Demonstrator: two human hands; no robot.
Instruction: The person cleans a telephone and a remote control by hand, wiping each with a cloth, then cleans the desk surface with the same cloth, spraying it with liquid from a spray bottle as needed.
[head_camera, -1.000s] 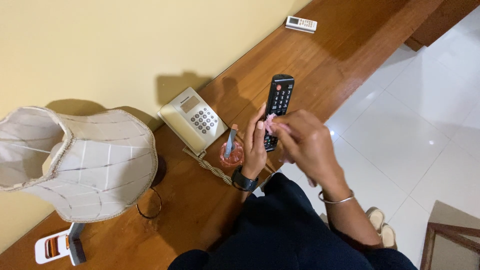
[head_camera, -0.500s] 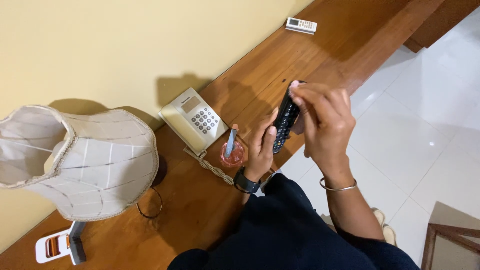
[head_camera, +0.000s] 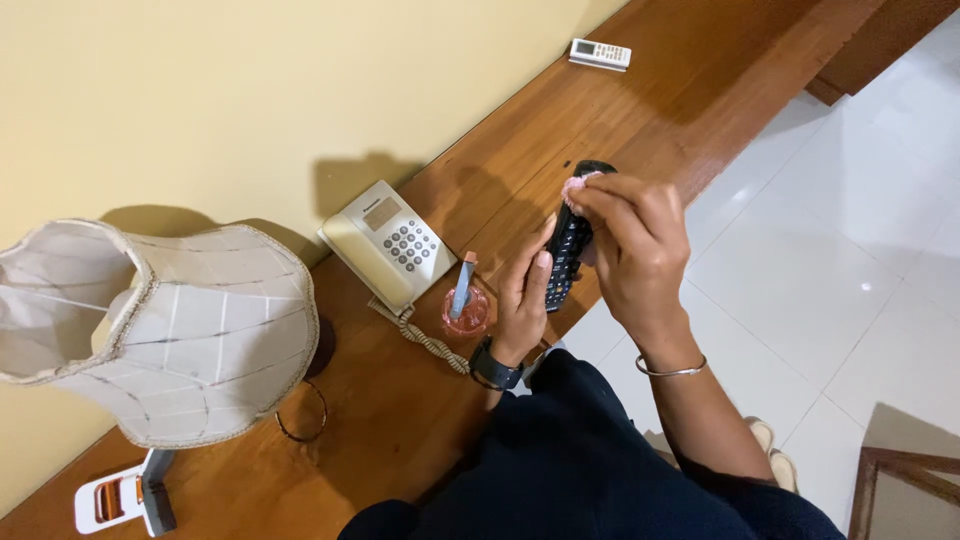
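While our left hand (head_camera: 522, 300) clamps the long black remote control (head_camera: 567, 250) | right hand (head_camera: 630, 240) fingers pinch a small pink cloth pad (head_camera: 575, 184) at its 12 o'clock end | over the brown wooden tabletop (head_camera: 640, 120)

A plain yellow wall (head_camera: 200, 90) stands behind a long wooden desk (head_camera: 680, 90) that runs along it toward the upper right; the wood is reddish brown and shiny. On the desk stands a lamp with a cream fabric shade (head_camera: 170, 330), and its shadow falls on the wall behind; a beige desk telephone (head_camera: 388, 243) lies near the wall, with its coiled cord (head_camera: 425, 335) beside it; a white remote (head_camera: 600, 53) lies far along the desk. The floor (head_camera: 850, 260) has large white tiles that reflect the light; a dark wooden frame (head_camera: 905, 490) shows in the lower right corner.
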